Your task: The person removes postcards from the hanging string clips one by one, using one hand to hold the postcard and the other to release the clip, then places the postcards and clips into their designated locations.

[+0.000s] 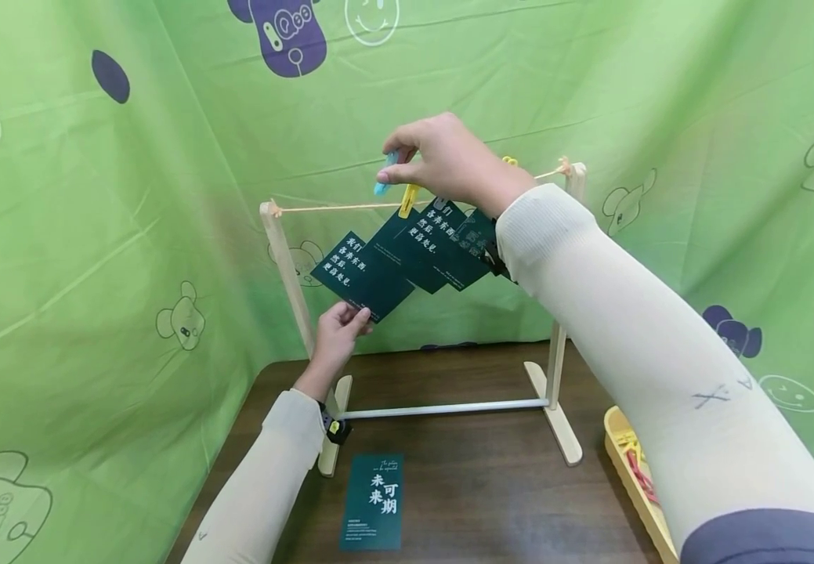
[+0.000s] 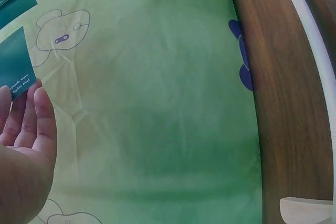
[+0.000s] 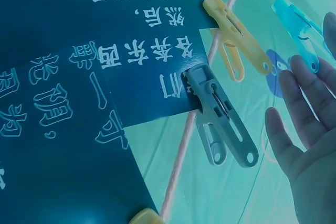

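My left hand (image 1: pixel 339 333) pinches the lower corner of a dark green card (image 1: pixel 341 270) with white writing, tilted just below the string (image 1: pixel 336 208). In the left wrist view, the thumb and fingers hold that card's corner (image 2: pixel 18 66). Above the string my right hand (image 1: pixel 442 153) pinches a light blue clothespin (image 1: pixel 387 176) between thumb and fingers; the right wrist view shows the blue clothespin (image 3: pixel 298 30) at the fingertips. More green cards (image 1: pixel 428 243) hang to the right, with a yellow clothespin (image 3: pixel 236 35) and a grey clothespin (image 3: pixel 220 114) on the string.
A wooden stand with a left post (image 1: pixel 290 274), a right post (image 1: pixel 556 364) and a white crossbar (image 1: pixel 442 409) carries the string. Another green card (image 1: pixel 371 521) lies on the brown table (image 1: pixel 491 486). A yellow basket (image 1: pixel 635 497) of clothespins stands at right, partly behind my right sleeve.
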Action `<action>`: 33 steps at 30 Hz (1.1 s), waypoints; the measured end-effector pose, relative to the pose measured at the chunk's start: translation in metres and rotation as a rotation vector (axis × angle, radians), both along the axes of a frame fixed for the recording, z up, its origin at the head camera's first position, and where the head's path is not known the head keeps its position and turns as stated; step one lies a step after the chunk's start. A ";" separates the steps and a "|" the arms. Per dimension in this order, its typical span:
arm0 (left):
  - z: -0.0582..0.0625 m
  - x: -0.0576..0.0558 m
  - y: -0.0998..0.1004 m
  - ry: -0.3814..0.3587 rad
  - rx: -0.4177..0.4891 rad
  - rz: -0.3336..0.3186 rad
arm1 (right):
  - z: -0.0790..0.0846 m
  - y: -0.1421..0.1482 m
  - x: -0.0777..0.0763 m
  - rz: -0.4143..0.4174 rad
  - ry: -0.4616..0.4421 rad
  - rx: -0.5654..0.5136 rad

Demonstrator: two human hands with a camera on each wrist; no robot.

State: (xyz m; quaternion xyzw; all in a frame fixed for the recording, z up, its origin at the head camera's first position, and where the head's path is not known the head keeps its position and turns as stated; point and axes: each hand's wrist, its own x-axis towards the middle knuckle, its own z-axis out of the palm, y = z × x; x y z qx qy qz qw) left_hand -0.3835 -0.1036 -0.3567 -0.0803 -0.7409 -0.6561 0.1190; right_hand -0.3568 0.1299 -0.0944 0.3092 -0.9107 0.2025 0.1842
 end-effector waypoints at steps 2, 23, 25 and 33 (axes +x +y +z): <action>-0.001 0.002 -0.001 -0.002 -0.002 0.002 | -0.001 0.002 0.001 0.009 0.016 -0.005; -0.021 0.014 -0.015 -0.039 -0.054 0.021 | -0.011 0.039 0.010 0.008 0.100 -0.093; -0.021 0.016 -0.015 -0.038 -0.072 0.021 | -0.013 0.041 0.011 0.011 0.112 -0.107; -0.021 0.020 -0.018 -0.017 -0.111 0.014 | -0.020 0.047 0.012 0.019 0.256 -0.205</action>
